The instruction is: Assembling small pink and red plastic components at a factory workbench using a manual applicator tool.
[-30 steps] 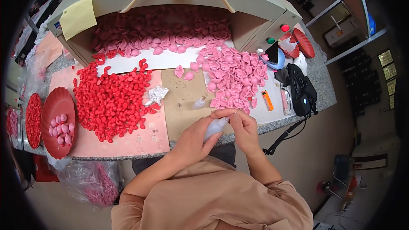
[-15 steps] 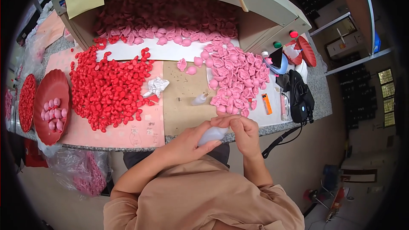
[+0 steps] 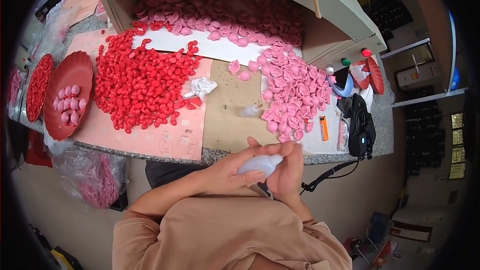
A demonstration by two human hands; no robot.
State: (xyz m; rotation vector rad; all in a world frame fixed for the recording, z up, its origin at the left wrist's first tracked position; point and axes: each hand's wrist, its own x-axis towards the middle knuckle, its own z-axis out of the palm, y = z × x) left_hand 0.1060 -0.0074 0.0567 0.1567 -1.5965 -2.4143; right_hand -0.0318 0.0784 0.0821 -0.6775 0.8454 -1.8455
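My left hand (image 3: 227, 171) is wrapped around a translucent white squeeze bottle (image 3: 259, 165), its thumb along the near side. The bottle tilts so that its neck points toward my right hand (image 3: 288, 174). My right fingers are curled together right at the neck, and what they grip is hidden. Both hands are just off the table's front edge. Beyond them, a smaller clear bottle (image 3: 248, 111) with a thin tip lies on the brown board (image 3: 225, 127). To its right spreads a heap of pink shell-like pieces (image 3: 295, 87).
Glossy red pieces (image 3: 145, 80) cover a pink sheet (image 3: 187, 140) at left, beside a crumpled white wad (image 3: 202, 87). A red scalloped dish (image 3: 57, 112) holds pink balls. At right are an orange box (image 3: 323, 128) and a black bag (image 3: 361, 125). A grey housing (image 3: 350, 15) arches behind.
The view has shifted, so the table sits further right and higher. The bottle has turned, its neck now showing and pointing right. My right hand has opened up around it and moved lower.
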